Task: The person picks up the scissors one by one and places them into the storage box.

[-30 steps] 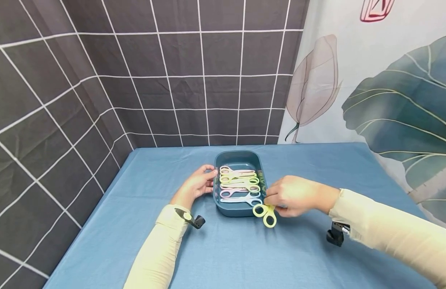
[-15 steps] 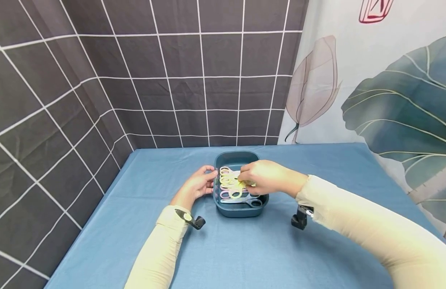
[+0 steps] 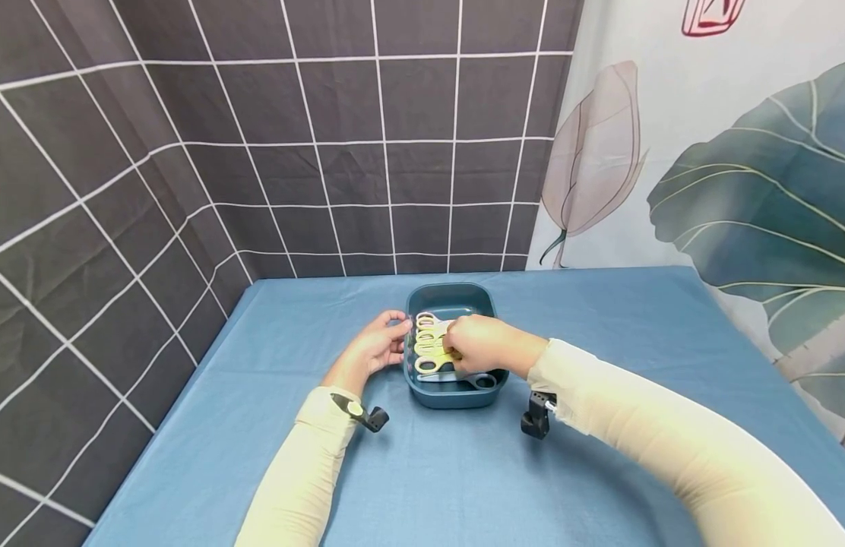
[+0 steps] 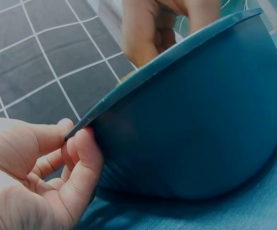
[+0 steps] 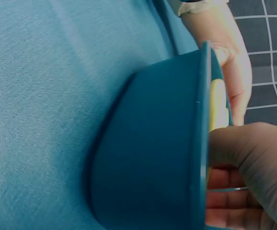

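Observation:
A dark blue rectangular plastic bin (image 3: pixel 457 399) stands on the table and holds several pairs of scissors in pastel colours. My left hand (image 3: pixel 373 349) pinches its left rim, thumb and fingers on either side, clear in the left wrist view. Reaching inside, my right hand (image 3: pixel 487 342) grips yellow scissors (image 3: pixel 436 354) low over the pile, their handle loops toward the left wall. Its fingertips are mostly hidden. Light blue scissors (image 3: pixel 443 377) lie along the near end. Yellow plastic (image 5: pixel 218 103) shows just past the bin's wall (image 5: pixel 152 148) in the right wrist view.
A blue cloth (image 3: pixel 422 471) covers the table. Dark grid-patterned fabric (image 3: pixel 347 175) hangs behind and on the left, and a leaf-printed white curtain (image 3: pixel 600 228) hangs at the right. Black camera mounts (image 3: pixel 537 415) stick out from the wrists.
My right hand has carried the yellow scissors from outside the near right corner leftward into the bin and lowered them onto the others. My left hand has stayed on the rim.

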`<state>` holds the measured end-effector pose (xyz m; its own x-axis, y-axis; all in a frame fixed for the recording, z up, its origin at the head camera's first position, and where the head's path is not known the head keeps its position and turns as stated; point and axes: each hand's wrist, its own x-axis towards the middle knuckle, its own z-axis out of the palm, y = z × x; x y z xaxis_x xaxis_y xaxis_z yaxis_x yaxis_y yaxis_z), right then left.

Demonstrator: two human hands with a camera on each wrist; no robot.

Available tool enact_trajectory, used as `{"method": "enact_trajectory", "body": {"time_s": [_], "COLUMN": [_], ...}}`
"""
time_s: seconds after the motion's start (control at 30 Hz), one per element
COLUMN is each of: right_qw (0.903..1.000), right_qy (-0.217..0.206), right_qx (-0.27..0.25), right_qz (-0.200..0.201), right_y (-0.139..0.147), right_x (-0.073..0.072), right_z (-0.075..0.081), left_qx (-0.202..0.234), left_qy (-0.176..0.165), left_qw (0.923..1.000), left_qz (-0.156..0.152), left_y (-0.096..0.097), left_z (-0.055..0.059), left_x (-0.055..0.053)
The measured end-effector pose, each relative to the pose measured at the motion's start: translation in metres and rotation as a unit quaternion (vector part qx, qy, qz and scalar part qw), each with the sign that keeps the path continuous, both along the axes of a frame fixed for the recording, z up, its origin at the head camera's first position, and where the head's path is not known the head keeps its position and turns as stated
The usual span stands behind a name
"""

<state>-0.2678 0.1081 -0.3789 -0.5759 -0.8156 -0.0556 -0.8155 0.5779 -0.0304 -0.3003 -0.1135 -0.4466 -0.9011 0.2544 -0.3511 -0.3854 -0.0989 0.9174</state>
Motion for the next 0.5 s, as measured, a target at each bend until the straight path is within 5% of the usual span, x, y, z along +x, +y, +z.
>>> {"method": "enact_trajectory", "body": {"time_s": [0.23, 0.5], "right_qw": [0.9984, 0.9981], "right_qy": [-0.013, -0.007], "right_qx": [0.048, 0.047], "right_qz": [-0.027, -0.038], "right_y": [-0.006, -0.008], "right_x": [-0.001, 0.003], "right_z": [-0.014, -0.021], "left_qx": [-0.001, 0.002], "left_qy": [-0.002, -0.002], "left_qw": [1.0000, 1.0000], "left_qz": [-0.003, 0.000], "left_y": [-0.001, -0.001], "left_z": [0.001, -0.001], "left_x": [0.001, -0.002]}}
